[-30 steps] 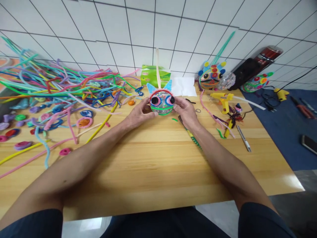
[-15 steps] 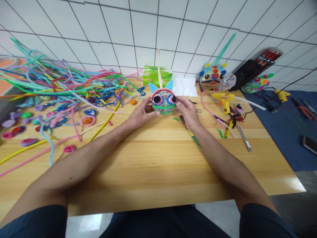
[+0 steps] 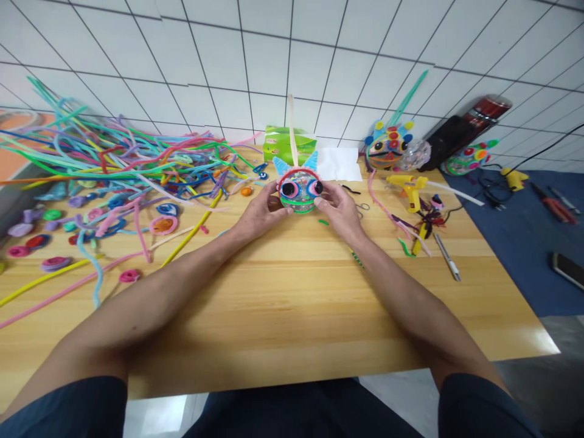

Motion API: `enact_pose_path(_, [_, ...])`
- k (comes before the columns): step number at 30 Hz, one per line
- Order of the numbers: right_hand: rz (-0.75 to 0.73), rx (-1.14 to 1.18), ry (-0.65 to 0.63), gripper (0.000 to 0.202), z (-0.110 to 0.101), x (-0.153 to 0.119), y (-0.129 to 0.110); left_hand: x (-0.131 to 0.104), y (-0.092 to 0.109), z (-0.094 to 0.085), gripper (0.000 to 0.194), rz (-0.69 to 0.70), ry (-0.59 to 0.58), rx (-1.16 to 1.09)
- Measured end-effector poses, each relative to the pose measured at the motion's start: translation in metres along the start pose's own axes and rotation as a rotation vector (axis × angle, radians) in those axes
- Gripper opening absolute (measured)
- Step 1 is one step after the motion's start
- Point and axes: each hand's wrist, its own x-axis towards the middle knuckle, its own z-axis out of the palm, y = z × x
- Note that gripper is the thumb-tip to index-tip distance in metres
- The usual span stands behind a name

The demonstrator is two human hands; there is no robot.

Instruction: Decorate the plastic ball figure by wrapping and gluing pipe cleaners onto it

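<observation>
Between my two hands, near the back of the wooden table, is a clear round ornament (image 3: 298, 196) with blue pipe-cleaner ears, a red arc on top, a green band below and two black-centred eyes, one ringed pink and one pink and blue. My left hand (image 3: 261, 214) grips its left side, thumb low at the front. My right hand (image 3: 340, 211) holds its right side, with the thumb at the front near the right eye. The fingers behind the ornament are hidden. A pale strip (image 3: 292, 131) rises from its top.
Pipe cleaners (image 3: 137, 158) and coiled felt-like pieces (image 3: 55, 263) cover the left. A green packet (image 3: 278, 143) and white paper (image 3: 340, 163) lie behind. To the right are a yellow glue gun (image 3: 410, 190), a pen-like knife (image 3: 448, 258), another decorated ball (image 3: 387, 147) and a dark red flask (image 3: 488, 114).
The ornament has turned slightly, and my right thumb has moved left and lower onto its front. The view has shifted a little.
</observation>
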Motion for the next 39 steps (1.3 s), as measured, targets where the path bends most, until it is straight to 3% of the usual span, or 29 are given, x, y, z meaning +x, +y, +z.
enact_pose_path(5, [0.009,-0.053,0.043,0.079,-0.005,0.0,-0.001,0.0,-0.001,-0.004,0.102,-0.011,0.007,0.015])
enact_pose_path(10, [0.007,-0.048,0.159,0.075,-0.016,0.006,-0.014,0.0,0.001,-0.011,0.102,-0.028,0.18,0.041])
enact_pose_path(14, [0.005,-0.048,0.102,0.05,-0.05,0.01,-0.051,0.006,0.014,-0.023,0.078,0.077,0.393,0.096])
enact_pose_path(18, [-0.117,-0.354,0.029,0.02,-0.075,0.0,-0.083,0.011,0.046,-0.041,0.048,0.203,0.527,0.13])
enact_pose_path(20, [-0.165,-0.582,-0.052,0.013,-0.068,-0.009,-0.084,0.011,0.064,-0.046,0.043,0.221,0.536,0.127])
enact_pose_path(23, [-0.136,-0.972,-0.273,0.015,-0.04,-0.021,-0.071,0.01,0.089,-0.046,0.041,0.218,0.558,0.148])
enact_pose_path(25, [-0.131,-1.22,-0.337,0.016,-0.02,-0.026,-0.06,0.009,0.102,-0.043,0.041,0.238,0.565,0.161])
enact_pose_path(28, [-0.166,-1.389,-0.352,0.021,-0.004,-0.028,-0.053,0.005,0.116,-0.036,0.045,0.27,0.517,0.175])
enact_pose_path(31, [-0.202,-1.377,-0.333,0.023,-0.002,-0.032,-0.058,-0.014,0.12,-0.022,0.048,0.198,0.391,0.159])
enact_pose_path(33, [-0.286,-1.308,-0.292,0.023,-0.004,-0.042,-0.064,-0.035,0.116,-0.006,0.047,0.057,0.238,0.097])
enact_pose_path(36, [-0.519,-1.137,-0.288,0.025,-0.003,-0.065,-0.07,-0.067,0.104,0.021,0.048,-0.195,-0.082,-0.001])
enact_pose_path(39, [-0.719,-1.02,-0.349,0.03,0.0,-0.086,-0.073,-0.087,0.095,0.04,0.052,-0.286,-0.237,-0.086])
